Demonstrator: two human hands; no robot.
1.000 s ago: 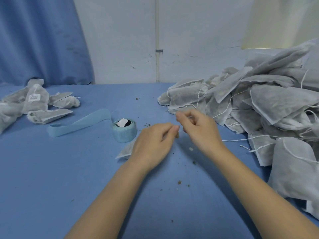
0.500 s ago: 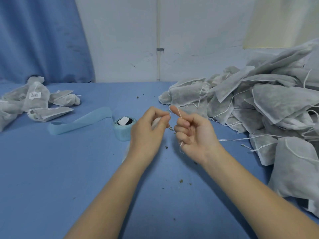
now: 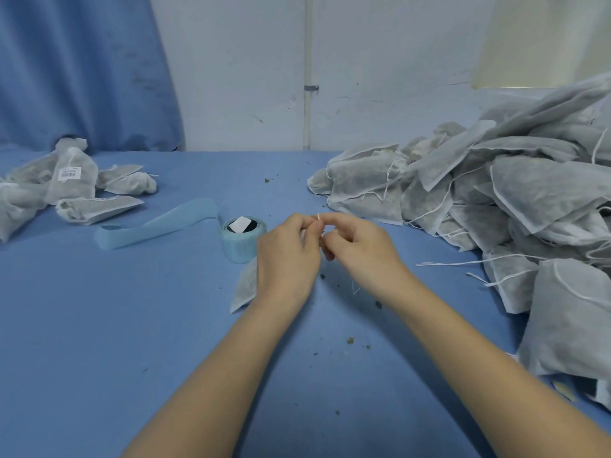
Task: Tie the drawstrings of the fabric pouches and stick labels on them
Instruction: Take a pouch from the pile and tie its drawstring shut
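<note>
Pouches [image 3: 535, 196] are matt grey non-woven cloth with thin white string drawstrings [image 3: 453, 263]; the counter [image 3: 99, 325] wears matt blue fabric; the label roll [image 3: 243, 241] is smooth pale-blue paper backing

A blue-covered table [image 3: 99, 342] runs back to a scuffed white wall [image 3: 380, 61]. A thin white pipe [image 3: 307, 77] climbs that wall, and a blue curtain [image 3: 76, 67] hangs at the left.

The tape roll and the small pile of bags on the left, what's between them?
In the head view, the loose blue tape strip lies between tape roll and left pile.
</note>
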